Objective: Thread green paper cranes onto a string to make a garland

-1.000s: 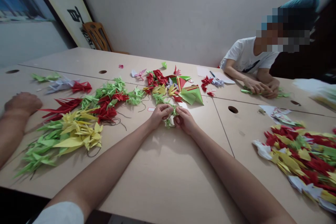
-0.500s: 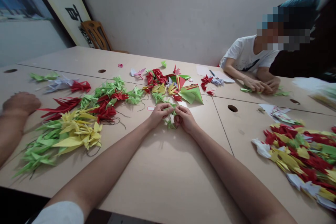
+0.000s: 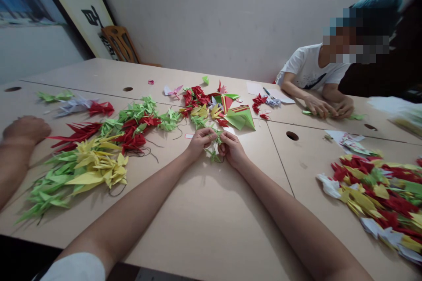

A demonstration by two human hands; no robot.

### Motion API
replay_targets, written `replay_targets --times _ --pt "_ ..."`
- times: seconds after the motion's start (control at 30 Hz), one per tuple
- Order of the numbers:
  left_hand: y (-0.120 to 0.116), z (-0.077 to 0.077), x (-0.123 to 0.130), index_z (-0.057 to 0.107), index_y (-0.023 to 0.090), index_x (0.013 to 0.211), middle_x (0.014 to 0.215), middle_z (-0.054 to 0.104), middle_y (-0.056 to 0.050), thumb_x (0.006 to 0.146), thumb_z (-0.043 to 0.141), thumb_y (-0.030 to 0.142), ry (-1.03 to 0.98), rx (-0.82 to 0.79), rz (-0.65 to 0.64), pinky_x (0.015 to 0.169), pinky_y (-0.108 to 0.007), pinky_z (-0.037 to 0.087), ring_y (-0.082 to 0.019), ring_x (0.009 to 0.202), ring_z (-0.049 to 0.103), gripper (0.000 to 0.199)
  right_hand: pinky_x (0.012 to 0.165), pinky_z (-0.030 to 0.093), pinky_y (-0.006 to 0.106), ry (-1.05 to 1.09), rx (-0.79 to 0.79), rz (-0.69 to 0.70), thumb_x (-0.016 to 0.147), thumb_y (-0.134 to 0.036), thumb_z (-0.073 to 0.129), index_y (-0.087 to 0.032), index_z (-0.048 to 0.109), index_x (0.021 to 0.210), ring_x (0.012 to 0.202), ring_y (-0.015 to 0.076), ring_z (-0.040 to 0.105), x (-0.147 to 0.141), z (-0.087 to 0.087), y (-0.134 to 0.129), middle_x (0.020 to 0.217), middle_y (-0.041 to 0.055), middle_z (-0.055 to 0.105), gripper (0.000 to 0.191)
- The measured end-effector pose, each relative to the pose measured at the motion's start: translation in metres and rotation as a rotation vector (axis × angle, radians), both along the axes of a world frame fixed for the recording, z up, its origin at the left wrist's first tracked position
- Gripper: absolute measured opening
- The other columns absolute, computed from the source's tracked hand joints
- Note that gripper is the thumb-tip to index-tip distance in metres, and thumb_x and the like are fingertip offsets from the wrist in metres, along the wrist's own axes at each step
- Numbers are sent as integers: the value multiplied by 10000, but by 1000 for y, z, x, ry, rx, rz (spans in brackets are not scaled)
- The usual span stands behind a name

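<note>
Over the middle of the table (image 3: 198, 210), my left hand (image 3: 200, 144) and my right hand (image 3: 232, 148) meet, fingertips pinched on green folded-paper cranes (image 3: 213, 155). A dark cord shows by the right fingers; my fingers hide part of the paper. Just beyond lie mixed red, yellow and green paper cranes (image 3: 199, 112) and a fanned stack of green and red paper sheets (image 3: 240, 118). Left of my hands spread strung yellow cranes (image 3: 99, 164), green cranes (image 3: 56, 180) and red cranes (image 3: 133, 138), with dark cord ends trailing.
A large pile of coloured paper cranes (image 3: 382, 197) covers the right side. Across the table a co-worker's hands (image 3: 329, 107) handle green paper. Another person's fist (image 3: 28, 129) rests at the left edge. White paper (image 3: 280, 94) with a pen lies at the back.
My hands stay almost still, pinched on the green cranes. The co-worker's hands across the table have shifted slightly on their green paper.
</note>
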State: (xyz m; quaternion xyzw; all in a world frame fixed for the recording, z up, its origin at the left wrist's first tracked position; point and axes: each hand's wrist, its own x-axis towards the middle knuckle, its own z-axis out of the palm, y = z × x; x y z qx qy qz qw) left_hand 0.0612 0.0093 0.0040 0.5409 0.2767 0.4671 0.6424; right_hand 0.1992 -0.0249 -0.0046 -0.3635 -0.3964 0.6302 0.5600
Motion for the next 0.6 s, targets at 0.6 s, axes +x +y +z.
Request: replay_targets --times 0.6 --pt "3 -2 -4 469 151 589 486 339 72 681 750 456 96 22 28 437 -220 150 -34 433 258 424 294 250 191 -252 92 -140 791 -511 607 -232 459 868 301 79 413 2 -6 0 547 -88 509 325"
